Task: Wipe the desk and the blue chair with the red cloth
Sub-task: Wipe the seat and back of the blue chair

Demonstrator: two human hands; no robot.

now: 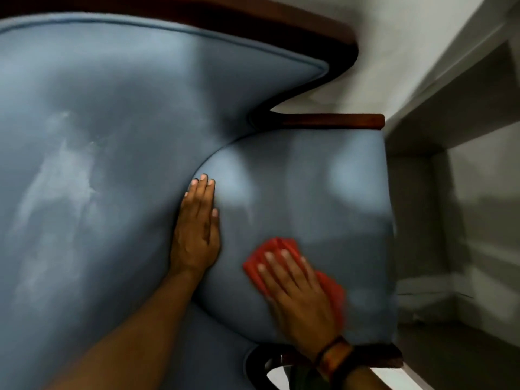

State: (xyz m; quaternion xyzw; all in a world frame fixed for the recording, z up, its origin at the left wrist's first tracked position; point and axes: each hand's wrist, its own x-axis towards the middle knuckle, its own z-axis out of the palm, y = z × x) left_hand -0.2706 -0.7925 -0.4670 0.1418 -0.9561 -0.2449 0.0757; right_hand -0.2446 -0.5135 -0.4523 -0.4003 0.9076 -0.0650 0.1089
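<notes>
The blue chair (pixel 309 178) fills most of the view, its padded back at the left and its seat cushion at the right. My right hand (pixel 295 294) presses the red cloth (pixel 332 288) flat onto the seat cushion near its front, and the hand covers most of the cloth. My left hand (pixel 197 232) lies flat with fingers together in the crease between the seat and the back, holding nothing. The desk is out of view.
The chair's dark wooden frame (pixel 334 121) runs along the top and shows again at the bottom edge. A pale floor and a grey wall ledge (pixel 450 192) lie to the right of the seat.
</notes>
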